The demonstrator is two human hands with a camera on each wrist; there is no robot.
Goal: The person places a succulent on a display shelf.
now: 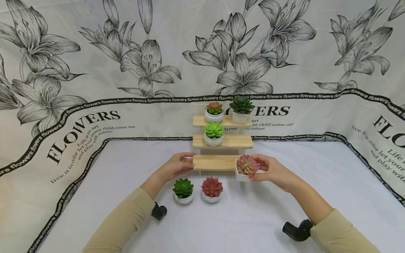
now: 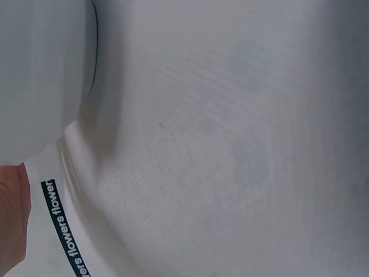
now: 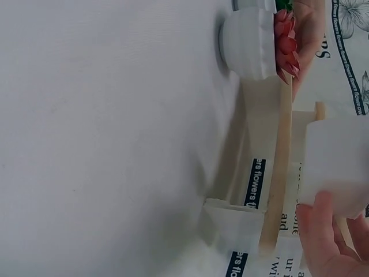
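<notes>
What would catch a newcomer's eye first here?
Probably the pink plant in the right grip, at the right end of the lowest wooden shelf. Next, the big black flower drawings on the cloth behind. Then the red plant and green plant on the white table in front.

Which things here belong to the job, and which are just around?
Likely part of the job:
pink succulent in the right grip
wooden stand, held by the left grip
green succulent and red succulent in front
three potted plants on higher shelves

Seemingly just around:
floral backdrop
white table
black fittings at sleeves
</notes>
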